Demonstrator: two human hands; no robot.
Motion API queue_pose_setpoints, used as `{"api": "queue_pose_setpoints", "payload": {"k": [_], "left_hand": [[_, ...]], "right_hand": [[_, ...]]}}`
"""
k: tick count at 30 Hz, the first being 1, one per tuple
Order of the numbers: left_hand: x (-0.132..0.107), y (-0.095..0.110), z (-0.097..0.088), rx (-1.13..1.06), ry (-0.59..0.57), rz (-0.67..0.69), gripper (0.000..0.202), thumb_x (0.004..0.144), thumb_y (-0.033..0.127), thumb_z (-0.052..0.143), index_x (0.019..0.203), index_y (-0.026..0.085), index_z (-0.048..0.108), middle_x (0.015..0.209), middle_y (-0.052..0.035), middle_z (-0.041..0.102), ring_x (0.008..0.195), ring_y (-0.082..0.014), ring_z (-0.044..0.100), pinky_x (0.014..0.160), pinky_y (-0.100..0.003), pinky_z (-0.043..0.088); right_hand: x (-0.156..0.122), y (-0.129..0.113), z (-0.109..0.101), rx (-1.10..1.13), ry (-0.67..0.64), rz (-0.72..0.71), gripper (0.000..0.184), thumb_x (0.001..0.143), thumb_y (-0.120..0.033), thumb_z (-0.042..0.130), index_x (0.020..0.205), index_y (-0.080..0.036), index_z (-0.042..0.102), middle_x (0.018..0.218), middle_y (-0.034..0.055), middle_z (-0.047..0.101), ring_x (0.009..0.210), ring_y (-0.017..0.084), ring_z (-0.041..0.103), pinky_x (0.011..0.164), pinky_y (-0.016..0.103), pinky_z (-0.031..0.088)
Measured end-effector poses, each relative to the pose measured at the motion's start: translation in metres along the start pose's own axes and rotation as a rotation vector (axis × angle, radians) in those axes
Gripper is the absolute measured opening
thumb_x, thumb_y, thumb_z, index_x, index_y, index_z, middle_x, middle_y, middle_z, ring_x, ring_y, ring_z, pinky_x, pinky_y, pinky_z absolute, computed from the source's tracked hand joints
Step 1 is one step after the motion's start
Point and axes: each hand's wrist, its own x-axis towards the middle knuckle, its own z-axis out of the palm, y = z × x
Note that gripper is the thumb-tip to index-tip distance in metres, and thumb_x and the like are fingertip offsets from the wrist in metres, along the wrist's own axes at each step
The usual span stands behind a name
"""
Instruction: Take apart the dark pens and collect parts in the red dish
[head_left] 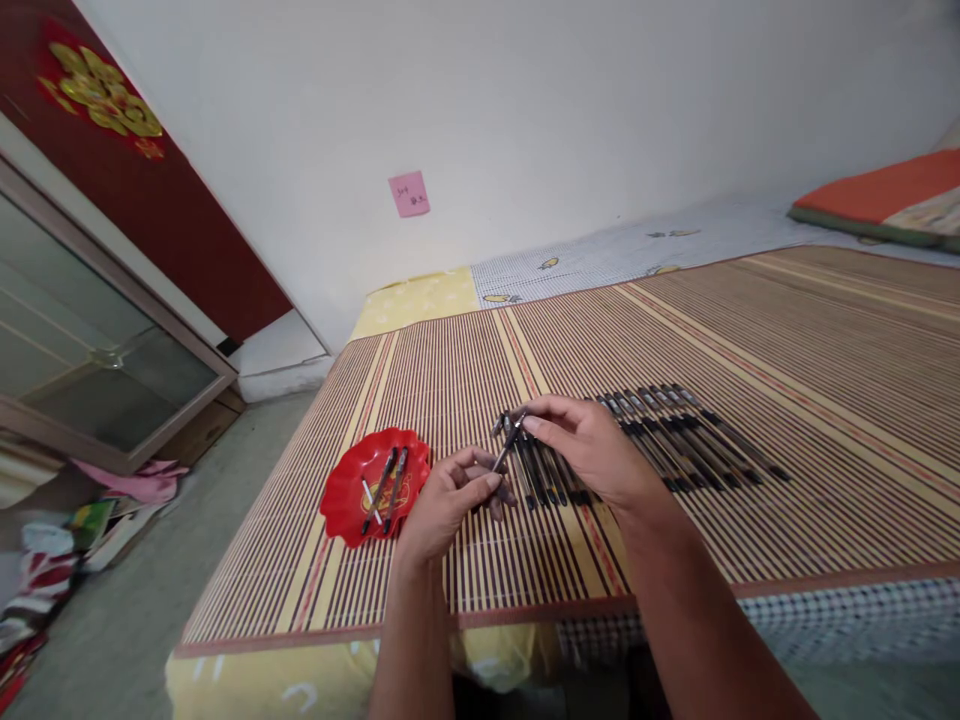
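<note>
A slim dark pen (505,450) is held slanting between the hands, pinched at its lower end by the curled fingertips of the left hand (448,497) and at its upper end by thumb and forefinger of the right hand (592,447). It is judged light, stiff and smooth, so a fingertip pinch near each end is thought sufficient. A row of pens (675,435) is laid beneath the right hand, and a red dish (343,492) just beyond the left.
</note>
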Motion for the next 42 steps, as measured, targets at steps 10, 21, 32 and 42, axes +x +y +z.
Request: {"api": "queue_pose_setpoints", "payload": {"k": [10, 21, 32, 42], "left_hand": [[-0.0002, -0.0010, -0.0008, -0.015, -0.011, 0.004, 0.018, 0.089, 0.029, 0.073, 0.095, 0.014, 0.063, 0.075, -0.0034, 0.072, 0.059, -0.0104, 0.062, 0.059, -0.022, 0.047], [-0.0011, -0.0006, -0.0009, -0.012, -0.011, -0.007, 0.021, 0.088, 0.032, 0.074, 0.093, 0.015, 0.063, 0.076, -0.0061, 0.073, 0.060, -0.0116, 0.062, 0.058, -0.023, 0.046], [-0.0001, -0.0006, -0.0002, -0.002, -0.005, -0.012, 0.021, 0.088, 0.032, 0.074, 0.093, 0.015, 0.063, 0.075, -0.0039, 0.071, 0.058, -0.0104, 0.061, 0.059, -0.022, 0.046], [0.0002, -0.0013, -0.0001, 0.022, -0.018, -0.009, 0.021, 0.089, 0.032, 0.073, 0.093, 0.014, 0.064, 0.075, -0.0059, 0.073, 0.058, -0.0118, 0.063, 0.059, -0.023, 0.047]], "right_hand": [[0.0000, -0.0008, 0.0008, -0.044, 0.038, -0.009, 0.027, 0.089, -0.046, 0.065, 0.086, -0.020, 0.070, 0.081, 0.0023, 0.069, 0.077, 0.017, 0.063, 0.072, 0.030, 0.051], [0.0013, 0.0045, 0.0013, -0.007, 0.007, -0.008, 0.019, 0.082, -0.037, 0.070, 0.090, -0.020, 0.072, 0.090, 0.0043, 0.073, 0.087, 0.019, 0.068, 0.084, 0.034, 0.054], [0.0000, -0.0019, 0.0007, -0.011, 0.013, -0.005, 0.023, 0.087, -0.041, 0.066, 0.096, -0.020, 0.072, 0.095, 0.0054, 0.074, 0.089, 0.019, 0.067, 0.082, 0.033, 0.053], [0.0013, 0.0043, 0.0006, -0.073, 0.035, -0.013, 0.020, 0.085, -0.040, 0.067, 0.087, -0.020, 0.071, 0.084, 0.0034, 0.072, 0.081, 0.019, 0.066, 0.076, 0.032, 0.053]]}}
